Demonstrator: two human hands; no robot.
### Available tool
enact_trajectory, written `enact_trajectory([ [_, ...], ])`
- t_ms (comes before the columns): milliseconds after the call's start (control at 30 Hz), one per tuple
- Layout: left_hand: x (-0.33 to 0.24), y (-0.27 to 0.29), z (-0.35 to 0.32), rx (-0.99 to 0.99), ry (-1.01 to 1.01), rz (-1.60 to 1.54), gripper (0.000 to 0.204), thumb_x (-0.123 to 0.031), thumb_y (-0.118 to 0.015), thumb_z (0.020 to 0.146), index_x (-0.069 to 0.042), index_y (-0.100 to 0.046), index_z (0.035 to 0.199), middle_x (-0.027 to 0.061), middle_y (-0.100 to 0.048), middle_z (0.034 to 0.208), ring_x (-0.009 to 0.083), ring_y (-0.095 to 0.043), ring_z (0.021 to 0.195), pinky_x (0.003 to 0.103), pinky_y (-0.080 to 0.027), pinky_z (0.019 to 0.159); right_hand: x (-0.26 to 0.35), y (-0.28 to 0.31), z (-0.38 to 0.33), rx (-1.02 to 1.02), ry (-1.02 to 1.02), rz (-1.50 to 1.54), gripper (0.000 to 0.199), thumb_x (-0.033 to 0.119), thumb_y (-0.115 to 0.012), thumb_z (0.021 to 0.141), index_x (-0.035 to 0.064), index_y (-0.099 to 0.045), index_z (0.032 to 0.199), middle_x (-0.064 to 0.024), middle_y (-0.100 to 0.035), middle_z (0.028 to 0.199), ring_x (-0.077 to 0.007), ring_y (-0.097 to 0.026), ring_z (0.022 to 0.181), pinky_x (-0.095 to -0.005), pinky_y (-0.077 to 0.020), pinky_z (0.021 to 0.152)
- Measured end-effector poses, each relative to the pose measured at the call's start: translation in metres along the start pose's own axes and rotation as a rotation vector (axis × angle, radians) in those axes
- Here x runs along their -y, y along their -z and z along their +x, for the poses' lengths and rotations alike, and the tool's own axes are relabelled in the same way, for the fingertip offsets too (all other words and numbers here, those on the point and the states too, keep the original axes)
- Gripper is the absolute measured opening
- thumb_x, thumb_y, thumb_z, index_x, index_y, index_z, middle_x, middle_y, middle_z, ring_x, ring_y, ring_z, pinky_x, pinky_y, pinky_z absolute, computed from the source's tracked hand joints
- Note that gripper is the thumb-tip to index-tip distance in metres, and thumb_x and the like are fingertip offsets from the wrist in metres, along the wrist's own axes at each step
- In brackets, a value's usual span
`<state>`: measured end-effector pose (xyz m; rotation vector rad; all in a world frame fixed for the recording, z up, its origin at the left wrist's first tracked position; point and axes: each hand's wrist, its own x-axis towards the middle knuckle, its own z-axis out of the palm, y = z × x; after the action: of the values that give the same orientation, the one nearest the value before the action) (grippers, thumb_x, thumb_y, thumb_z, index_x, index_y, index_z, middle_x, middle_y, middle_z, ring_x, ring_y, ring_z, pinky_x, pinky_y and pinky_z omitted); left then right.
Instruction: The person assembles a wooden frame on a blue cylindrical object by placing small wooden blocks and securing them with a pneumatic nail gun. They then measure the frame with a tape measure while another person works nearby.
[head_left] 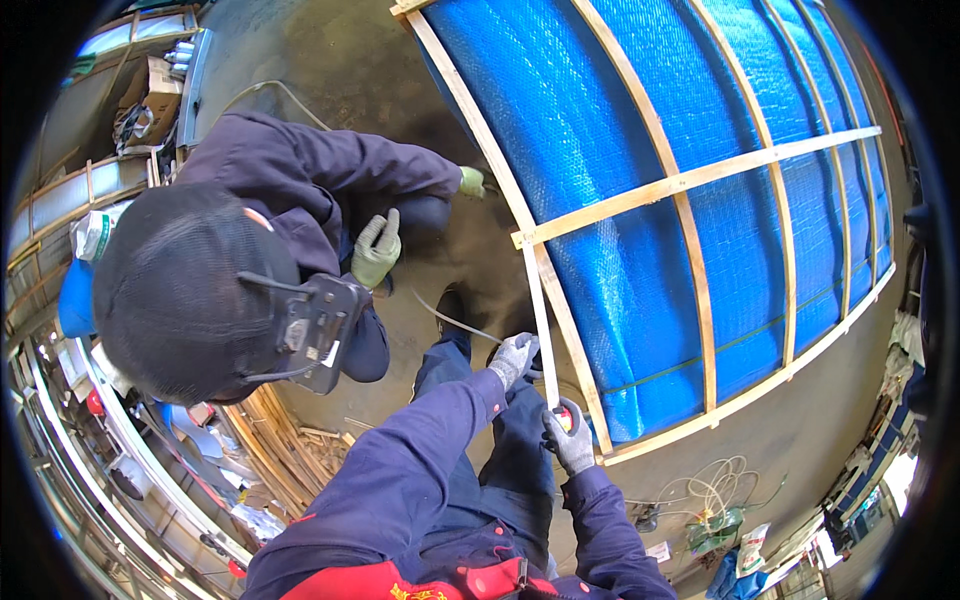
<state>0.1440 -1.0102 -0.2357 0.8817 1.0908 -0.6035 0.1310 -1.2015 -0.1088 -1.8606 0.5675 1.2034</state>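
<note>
My right hand (570, 444), in a grey glove, grips a tape measure (565, 418) with a red and dark case near the lower left corner of a wooden crate frame. Its pale blade (543, 335) runs out alongside the frame's left edge slat (566, 305), up to the end of the cross slat. My left hand (513, 360), also gloved, is closed beside the blade's left edge; what its fingers hold, if anything, is hidden. Blue bubble wrap (650, 285) covers the large load inside the slats.
A crouching co-worker in a black cap (195, 290) is at the left, one gloved hand (376, 248) raised, the other (472, 182) near the frame. Timber strips (275, 445) lie lower left. A thin cable (455, 322) crosses the floor; tangled hose (715, 490) lies lower right.
</note>
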Motion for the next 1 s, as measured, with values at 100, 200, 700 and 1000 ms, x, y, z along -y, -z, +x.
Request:
enact_trajectory([
  [100, -0.006, -0.011, -0.023, 0.059, 0.168, -0.091, 0.029, -0.035, -0.062, 0.103, -0.009, -0.066, 0.117, 0.0085, -0.071, 0.094, 0.018, -0.07, 0.072, 0.036, -0.062, 0.058, 0.004, 0.01, -0.021, 0.011, -0.103, 0.104, 0.06, 0.04, -0.082, 0.088, 0.0059, -0.059, 0.132, -0.0076, -0.069, 0.092, -0.0129, -0.067, 0.067, -0.0299, -0.0538, 0.057],
  [200, 0.017, -0.013, -0.051, 0.107, 0.174, 0.148, 0.033, -0.034, -0.068, 0.1, -0.007, -0.065, 0.119, 0.0098, -0.071, 0.098, 0.0207, -0.072, 0.073, 0.037, -0.063, 0.061, -0.007, 0.017, -0.034, 0.056, -0.082, -0.002, 0.06, 0.04, -0.082, 0.088, 0.006, -0.058, 0.131, -0.0069, -0.068, 0.09, -0.0118, -0.065, 0.063, -0.029, -0.0531, 0.055],
  [700, 0.206, 0.123, -0.159, -0.388, 0.358, -0.671, 0.014, -0.019, -0.061, 0.101, -0.005, -0.062, 0.103, 0.0085, -0.063, 0.076, 0.0169, -0.061, 0.055, 0.031, -0.057, 0.047, 0.016, 0.047, -0.096, 0.751, -0.072, -0.801, 0.062, 0.04, -0.081, 0.085, 0.0077, -0.063, 0.135, -0.0054, -0.071, 0.092, -0.0124, -0.065, 0.074, -0.0285, -0.0531, 0.066],
  [1000, 0.331, 0.337, -0.173, -0.437, 0.236, -0.376, 0.047, -0.043, -0.05, 0.104, -0.006, -0.069, 0.082, 0.0101, -0.069, 0.065, 0.0212, -0.06, 0.046, 0.037, -0.049, 0.043, 0.013, -0.039, -0.235, 0.708, 0.071, -1.11, 0.067, 0.054, -0.078, 0.081, 0.0113, -0.065, 0.131, -0.016, -0.075, 0.101, -0.0313, -0.073, 0.096, -0.0401, -0.0557, 0.086],
])
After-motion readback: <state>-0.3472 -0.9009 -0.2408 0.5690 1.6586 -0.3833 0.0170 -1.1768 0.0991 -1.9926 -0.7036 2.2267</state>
